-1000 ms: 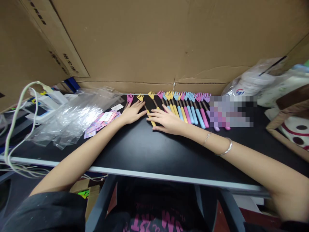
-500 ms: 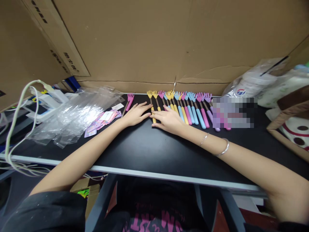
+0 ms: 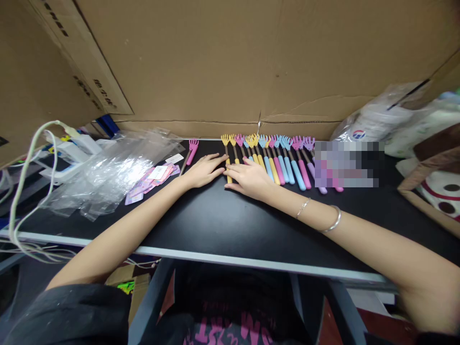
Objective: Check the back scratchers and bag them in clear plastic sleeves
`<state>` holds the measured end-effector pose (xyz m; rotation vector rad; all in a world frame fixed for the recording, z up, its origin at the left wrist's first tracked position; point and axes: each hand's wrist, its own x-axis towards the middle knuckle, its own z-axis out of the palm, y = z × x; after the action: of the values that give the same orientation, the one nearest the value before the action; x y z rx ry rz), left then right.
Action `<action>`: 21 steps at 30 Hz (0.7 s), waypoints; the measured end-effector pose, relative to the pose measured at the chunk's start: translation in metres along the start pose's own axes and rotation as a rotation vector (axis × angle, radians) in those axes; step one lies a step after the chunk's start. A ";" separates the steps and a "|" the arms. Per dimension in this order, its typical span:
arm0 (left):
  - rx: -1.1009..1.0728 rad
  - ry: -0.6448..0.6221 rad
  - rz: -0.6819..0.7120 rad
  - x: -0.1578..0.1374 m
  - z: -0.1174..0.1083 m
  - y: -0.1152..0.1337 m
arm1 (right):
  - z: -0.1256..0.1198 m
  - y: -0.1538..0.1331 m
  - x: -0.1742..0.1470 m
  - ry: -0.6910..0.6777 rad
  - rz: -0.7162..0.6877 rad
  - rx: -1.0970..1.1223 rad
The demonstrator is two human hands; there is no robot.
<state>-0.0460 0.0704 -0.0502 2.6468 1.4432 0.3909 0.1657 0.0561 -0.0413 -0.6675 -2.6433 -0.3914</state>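
A row of back scratchers with small hand-shaped heads and yellow, blue, pink and purple handles lies side by side on the black desk point(image 3: 201, 225). My left hand point(image 3: 206, 171) rests flat, fingers outstretched, its tips beside the leftmost yellow back scratcher point(image 3: 228, 165). Lying open across the yellow handles at the row's left end is my right hand point(image 3: 249, 178), which covers parts of several handles. A separate pink back scratcher point(image 3: 192, 152) lies behind my left hand.
Clear plastic bags point(image 3: 108, 167) and a pile of printed cards point(image 3: 153, 182) lie to the left, near white cables point(image 3: 21, 191). Cardboard point(image 3: 215, 57) walls the back. On the right stand a bagged white cup point(image 3: 377, 120) and a brown-trimmed bag point(image 3: 420, 167).
The two leftmost yellow back scratchers have shifted slightly right, closer to the rest of the row. Both hands stay nearly in place.
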 end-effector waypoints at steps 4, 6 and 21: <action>0.016 0.011 0.005 0.001 0.001 0.003 | 0.001 0.000 0.000 -0.003 -0.012 -0.031; 0.028 0.015 0.000 0.001 0.001 0.004 | 0.001 0.000 0.000 -0.006 -0.011 -0.030; 0.002 0.024 0.013 0.000 0.003 0.004 | -0.001 0.000 -0.002 0.081 -0.012 -0.020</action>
<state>-0.0421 0.0684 -0.0528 2.6638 1.4345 0.4242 0.1680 0.0551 -0.0413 -0.6286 -2.5710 -0.4390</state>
